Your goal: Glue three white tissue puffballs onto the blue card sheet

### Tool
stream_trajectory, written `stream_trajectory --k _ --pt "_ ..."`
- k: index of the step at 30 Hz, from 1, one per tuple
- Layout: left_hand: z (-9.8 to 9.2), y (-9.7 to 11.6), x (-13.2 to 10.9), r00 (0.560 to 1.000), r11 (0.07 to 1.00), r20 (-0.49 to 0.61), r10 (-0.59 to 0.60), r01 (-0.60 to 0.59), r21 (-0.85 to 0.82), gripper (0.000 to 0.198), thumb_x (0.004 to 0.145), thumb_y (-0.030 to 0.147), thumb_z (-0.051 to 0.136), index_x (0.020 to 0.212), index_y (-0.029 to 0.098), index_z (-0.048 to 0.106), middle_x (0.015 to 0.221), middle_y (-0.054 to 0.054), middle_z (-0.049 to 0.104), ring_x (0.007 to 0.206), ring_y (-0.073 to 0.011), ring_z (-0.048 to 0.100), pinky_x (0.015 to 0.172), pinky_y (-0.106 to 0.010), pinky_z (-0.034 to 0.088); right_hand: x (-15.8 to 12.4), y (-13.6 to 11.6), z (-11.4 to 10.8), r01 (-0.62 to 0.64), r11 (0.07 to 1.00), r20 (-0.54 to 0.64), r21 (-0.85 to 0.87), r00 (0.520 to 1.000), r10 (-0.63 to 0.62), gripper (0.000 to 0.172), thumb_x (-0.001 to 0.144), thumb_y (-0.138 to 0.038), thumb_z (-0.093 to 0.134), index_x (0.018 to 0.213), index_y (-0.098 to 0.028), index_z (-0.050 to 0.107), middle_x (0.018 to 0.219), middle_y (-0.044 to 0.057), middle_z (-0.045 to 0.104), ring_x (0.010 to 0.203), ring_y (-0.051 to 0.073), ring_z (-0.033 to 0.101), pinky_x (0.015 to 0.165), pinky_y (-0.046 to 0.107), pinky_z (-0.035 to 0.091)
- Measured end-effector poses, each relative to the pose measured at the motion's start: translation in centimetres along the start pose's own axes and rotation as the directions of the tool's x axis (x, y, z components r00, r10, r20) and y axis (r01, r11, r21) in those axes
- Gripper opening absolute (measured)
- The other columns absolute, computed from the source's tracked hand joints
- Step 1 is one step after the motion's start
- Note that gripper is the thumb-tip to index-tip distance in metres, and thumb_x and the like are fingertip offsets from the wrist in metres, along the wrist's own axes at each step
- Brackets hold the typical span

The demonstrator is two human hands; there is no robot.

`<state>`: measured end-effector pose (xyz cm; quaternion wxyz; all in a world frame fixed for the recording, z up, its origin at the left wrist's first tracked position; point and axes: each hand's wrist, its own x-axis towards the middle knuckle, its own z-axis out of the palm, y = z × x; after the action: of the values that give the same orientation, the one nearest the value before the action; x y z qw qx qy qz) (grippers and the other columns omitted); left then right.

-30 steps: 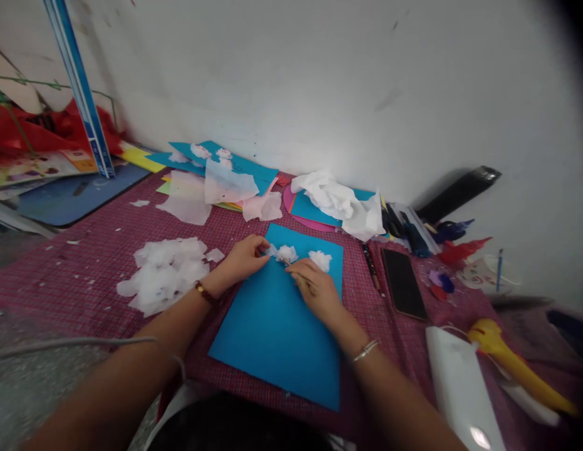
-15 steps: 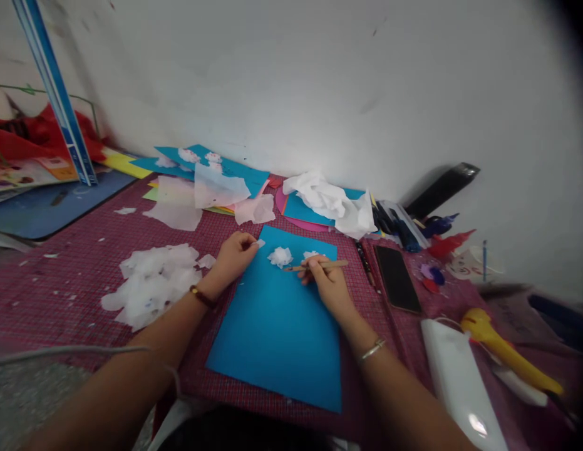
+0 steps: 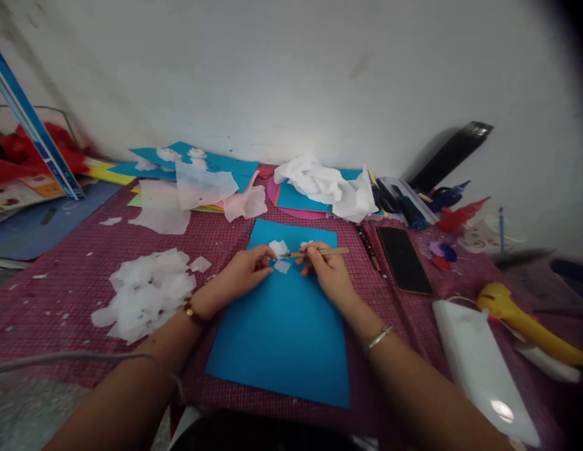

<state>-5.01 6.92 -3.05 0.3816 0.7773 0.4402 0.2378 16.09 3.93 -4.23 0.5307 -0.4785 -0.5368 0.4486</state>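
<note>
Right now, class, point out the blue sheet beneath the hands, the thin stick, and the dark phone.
Blue sheet [image 3: 278,338]: head view, on its bare lower middle.
Thin stick [image 3: 337,251]: head view, on its exposed outer end.
Dark phone [image 3: 404,259]: head view, on the middle of its upper face.

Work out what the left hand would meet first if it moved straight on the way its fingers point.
Probably the white paper tuft on the blue sheet, right by the left hand's fingertips; whether they already touch is unclear.
</note>
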Motion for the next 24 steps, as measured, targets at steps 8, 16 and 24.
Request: stream_trajectory --k 8,16,24 --pt "0.4 0.3 0.4 0.993 0.983 -0.075 0.091 -0.078 0.164 0.003 0.08 0.018 0.056 0.077 0.017 0.057 0.071 0.001 0.058 0.062 -0.0118 0.053 0.057 -0.022 0.04 -0.2 -0.2 0.0 0.001 0.999 -0.089 0.042 0.996 0.003 0.033 0.09 -0.049 0.051 0.083 -0.018 0.061 0.066 0.002 0.066 0.05 0.013 0.059 0.05 0.026 0.047" --pt "0.4 1.5 -0.5 0.95 0.72 0.141 0.278 -0.303 0.624 0.023 0.093 0.019 0.044 0.094 0.02 0.066 0.086 -0.006 0.057 0.086 -0.0206 0.057 0.07 -0.029 0.045 -0.1 -0.4 0.1 -0.003 0.998 -0.076 0.058 0.997 0.007 0.033 0.088 -0.049 0.053 0.082 -0.017 0.062 0.065 0.001 0.066 0.049 0.012 0.058 0.049 0.024 0.047" --pt "-0.5 2.0 -0.4 0.998 0.997 -0.009 -0.065 0.064 -0.037 0.015 0.084 0.026 0.049 0.079 0.015 0.059 0.067 0.001 0.056 0.058 -0.0118 0.051 0.053 -0.022 0.039 0.0 0.1 0.0 0.005 0.997 -0.063 0.076 0.998 0.0 0.034 0.089 -0.048 0.052 0.084 -0.017 0.062 0.065 0.001 0.066 0.048 0.011 0.058 0.048 0.023 0.045"
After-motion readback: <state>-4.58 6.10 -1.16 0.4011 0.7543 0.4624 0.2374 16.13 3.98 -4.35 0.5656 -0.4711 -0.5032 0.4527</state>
